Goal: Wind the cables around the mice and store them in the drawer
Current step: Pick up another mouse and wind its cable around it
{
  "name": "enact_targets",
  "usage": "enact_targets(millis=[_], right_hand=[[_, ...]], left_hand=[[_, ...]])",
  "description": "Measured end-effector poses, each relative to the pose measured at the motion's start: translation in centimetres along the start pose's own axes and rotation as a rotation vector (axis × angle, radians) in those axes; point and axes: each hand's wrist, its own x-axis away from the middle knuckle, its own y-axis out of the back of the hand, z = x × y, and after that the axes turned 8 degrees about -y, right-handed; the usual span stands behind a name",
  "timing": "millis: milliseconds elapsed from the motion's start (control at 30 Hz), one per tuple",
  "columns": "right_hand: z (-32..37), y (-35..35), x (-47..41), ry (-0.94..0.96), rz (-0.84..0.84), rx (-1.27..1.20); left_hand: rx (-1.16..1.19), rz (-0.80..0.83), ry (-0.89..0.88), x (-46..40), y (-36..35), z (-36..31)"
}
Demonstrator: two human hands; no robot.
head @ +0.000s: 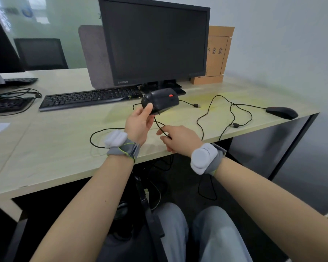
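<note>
Single head-worn, wide-angle view, looking forward and down from a seated position at a desk (pixel 51 148). The near desk edge crosses the middle of the frame; both forearms enter from the bottom corners and converge near the centre, close to the lens. A monitor (pixel 155 42) stands straight ahead at the far side, its top cropped by the upper frame edge. Straight lines bow towards the periphery. The lap fills the lower centre. No second view overlaps this one.

I can't see my right hand's (pixel 180 139) fingertips; they curl under where the cable (pixel 159 125) passes. The held mouse (pixel 160 102) is motion-blurred. The far-left monitor (pixel 0 44) is cut off.
</note>
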Motion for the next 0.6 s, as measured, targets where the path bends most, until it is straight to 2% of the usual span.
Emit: enact_targets(millis=[133,267,333,500,600], right_hand=[[1.1,1.8,0.5,0.068,-0.219,0.085],[1.7,4.9,0.2,0.058,-0.165,-0.334],[1.4,6.3,-0.4,0.054,-0.159,-0.378],[-0.7,8.7,-2.0,0.044,-0.206,-0.406],[-2.0,9.1,-2.6,0.022,-0.15,-0.426]], left_hand=[[-0.19,-0.033,-0.067,-0.3,1.2,0.9],[-0.477,0.053,-0.146,-0.5,2.1,1.5],[-0.55,0.106,-0.17,-0.4,2.0,1.3],[-0.539,0.341,-0.137,0.5,1.9,0.3],[-0.415,0.499,-0.056,1.1,1.7,-0.2]])
